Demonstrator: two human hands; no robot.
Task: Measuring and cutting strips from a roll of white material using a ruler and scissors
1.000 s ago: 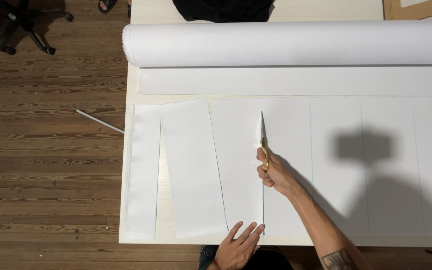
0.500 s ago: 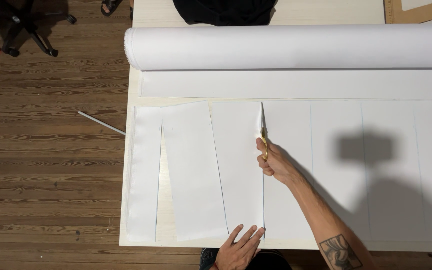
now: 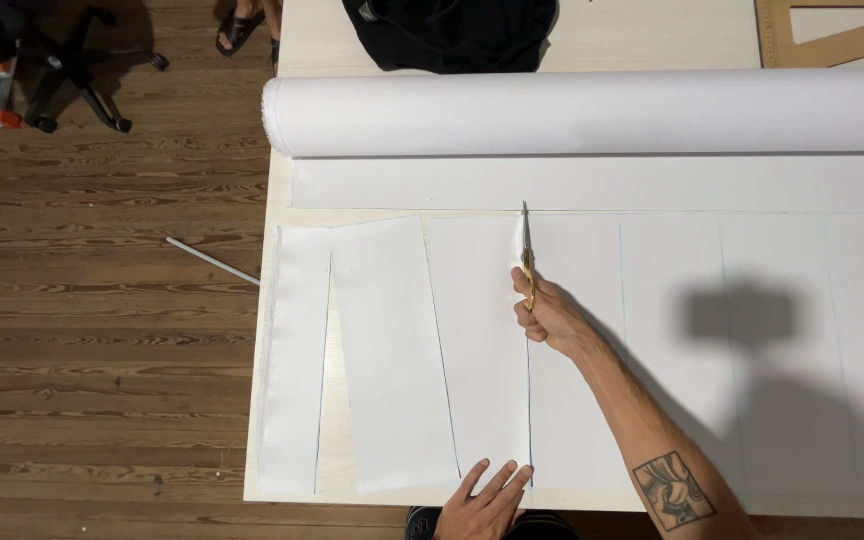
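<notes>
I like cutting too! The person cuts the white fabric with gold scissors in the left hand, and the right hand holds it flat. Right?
Hands are swapped: the head view shows the right hand working the gold scissors along the white fabric, while the left hand holds it flat.

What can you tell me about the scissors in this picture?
The scissors have gold-coloured handles and long, pale metal blades that taper to a point. They lie along a cut line in the white fabric sheet on the table, tip pointing away from the person toward the big fabric roll. The right hand grips the handles, hiding most of them. The blades look nearly closed, reaching the sheet's far edge.
</notes>
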